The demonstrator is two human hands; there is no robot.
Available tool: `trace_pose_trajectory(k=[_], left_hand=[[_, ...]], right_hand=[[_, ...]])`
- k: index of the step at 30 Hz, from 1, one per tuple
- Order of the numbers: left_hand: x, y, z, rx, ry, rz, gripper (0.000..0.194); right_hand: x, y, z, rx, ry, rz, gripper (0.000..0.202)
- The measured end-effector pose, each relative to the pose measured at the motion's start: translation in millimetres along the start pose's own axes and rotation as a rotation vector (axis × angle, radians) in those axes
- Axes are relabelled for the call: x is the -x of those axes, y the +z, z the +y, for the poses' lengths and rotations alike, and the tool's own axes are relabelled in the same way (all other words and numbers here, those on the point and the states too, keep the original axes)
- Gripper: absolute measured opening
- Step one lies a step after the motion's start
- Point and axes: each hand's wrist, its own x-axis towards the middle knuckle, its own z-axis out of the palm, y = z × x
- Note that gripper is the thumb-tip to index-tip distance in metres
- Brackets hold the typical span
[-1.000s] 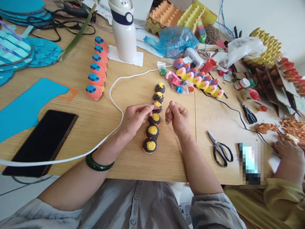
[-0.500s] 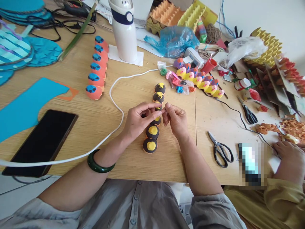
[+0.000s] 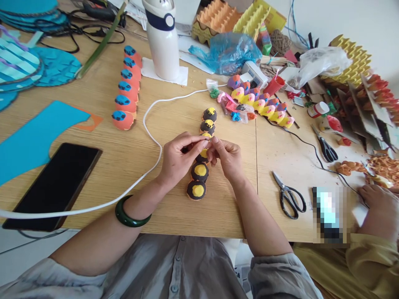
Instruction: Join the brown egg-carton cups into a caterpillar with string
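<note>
A row of egg-carton cups [image 3: 200,171], covered in black with yellow centres, lies lengthwise on the table under my hands. Dark marks dot the yellow on the far cups. My left hand [image 3: 181,155] hovers above the middle of the row, thumb and forefinger pinched together. Whatever sits in that pinch is too small to make out, perhaps a tiny dark bit. From the other side, my right hand [image 3: 227,155] meets it, thumb against curled fingers, tips almost touching the left ones. Its contents are hidden too. The hands cover part of the middle cups.
An orange cup row with blue tops [image 3: 127,87] stands left, near a white bottle [image 3: 162,45]. A white cable [image 3: 149,133] curves past a phone [image 3: 59,182]. Scissors [image 3: 288,195] lie right, beside a co-worker's hand [image 3: 378,197]. Yellow-pink cup rows [image 3: 264,109] sit behind.
My left thumb and forefinger, apart before, have closed into a pinch. My right hand has shifted slightly left and down, still with its fingertips near the left ones.
</note>
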Motion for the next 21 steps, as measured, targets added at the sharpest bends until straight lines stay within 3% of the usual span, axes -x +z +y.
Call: trace_pose_trajectory(k=[4,8,21], left_hand=[[-1.0,1.3,0.4,0.188,-0.156,-0.035,0.022],[-1.1,1.9,-0.3,0.253,-0.223,-0.051,0.024],[-3.7,-3.8,6.1,0.095,-0.107,-0.068,0.02]], right_hand=[[-0.7,-3.9,0.2,0.026,-0.016,-0.009,0.05],[-1.1,-6.0,0.5,0.039,-0.012,-0.022,0.049],[-2.2,-7.7,1.1,0.052,-0.019,0.003,0.046]])
